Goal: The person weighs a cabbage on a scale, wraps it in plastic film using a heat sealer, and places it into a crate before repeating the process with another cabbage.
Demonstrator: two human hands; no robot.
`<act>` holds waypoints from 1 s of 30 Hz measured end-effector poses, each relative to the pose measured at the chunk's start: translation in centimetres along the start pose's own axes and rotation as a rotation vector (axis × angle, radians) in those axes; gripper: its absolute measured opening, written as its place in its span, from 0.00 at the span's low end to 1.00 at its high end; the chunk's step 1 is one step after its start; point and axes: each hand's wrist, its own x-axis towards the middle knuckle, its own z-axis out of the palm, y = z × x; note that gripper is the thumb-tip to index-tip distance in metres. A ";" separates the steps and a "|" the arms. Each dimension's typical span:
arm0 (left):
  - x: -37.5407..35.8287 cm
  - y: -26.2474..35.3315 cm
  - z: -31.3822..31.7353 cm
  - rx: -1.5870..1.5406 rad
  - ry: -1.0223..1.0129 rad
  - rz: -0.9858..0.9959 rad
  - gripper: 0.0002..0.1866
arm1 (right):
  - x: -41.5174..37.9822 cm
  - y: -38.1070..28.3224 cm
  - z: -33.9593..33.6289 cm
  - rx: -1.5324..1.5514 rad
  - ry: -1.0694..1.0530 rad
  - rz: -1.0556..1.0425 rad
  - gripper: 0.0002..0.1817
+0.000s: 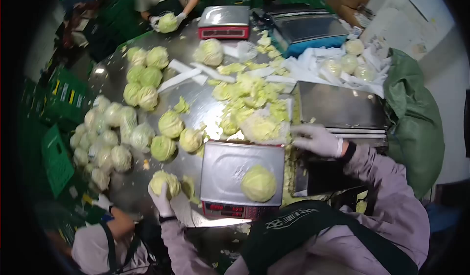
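My left hand [160, 199], in a white glove, grips a pale green cabbage [165, 183] at the near edge of the steel table [196, 103]. Another cabbage [258, 183] sits on the scale [230, 167] in front of me. My right hand [317, 139], also gloved, reaches out flat beside a cabbage in plastic film [262, 128], at the edge of the wrapping machine [340, 109]. I cannot tell whether it touches the film.
Bare and wrapped cabbages [105, 138] lie in heaps on the left. Loose leaves [247, 91] cover the middle. A second scale [223, 23] stands at the far end, where another person holds a cabbage [167, 22]. A co-worker [98, 240] crouches at lower left. Green crates [63, 99] line the left.
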 end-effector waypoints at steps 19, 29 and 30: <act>-12.9 8.5 13.4 0.079 -0.242 -0.510 0.36 | 18.7 22.1 -22.2 -0.855 0.254 0.319 0.15; -15.5 7.0 13.9 -0.089 -0.150 -0.593 0.29 | 13.5 17.8 -33.2 1.299 0.693 -0.513 0.26; -15.8 6.4 14.2 -0.092 -0.103 -0.560 0.30 | 13.0 19.1 -32.9 0.671 0.768 -0.372 0.31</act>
